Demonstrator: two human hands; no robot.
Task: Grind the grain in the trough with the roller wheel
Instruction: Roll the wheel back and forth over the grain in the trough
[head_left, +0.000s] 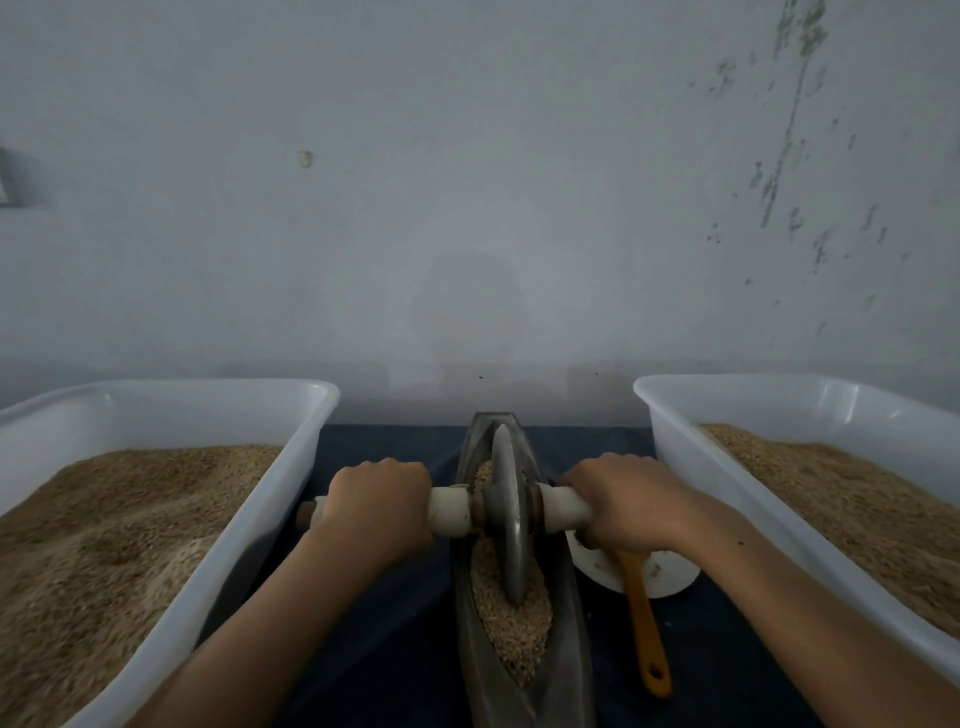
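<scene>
A narrow boat-shaped metal trough (571, 644) runs away from me down the middle of the table. Tan grain (511, 623) lies along its groove. The metal roller wheel (508, 509) stands upright in the groove, about midway along the trough. A pale axle handle (449, 512) sticks out to each side of the wheel. My left hand (376, 506) grips the left end of the handle. My right hand (621, 506) grips the right end, fingers curled over it.
Two white plastic tubs full of grain flank the trough: the left tub (249, 525) and the right tub (691, 467). An orange-handled utensil (647, 623) rests on a white dish (672, 577) right of the trough. A dark cloth (395, 649) covers the table. A grey wall is close behind.
</scene>
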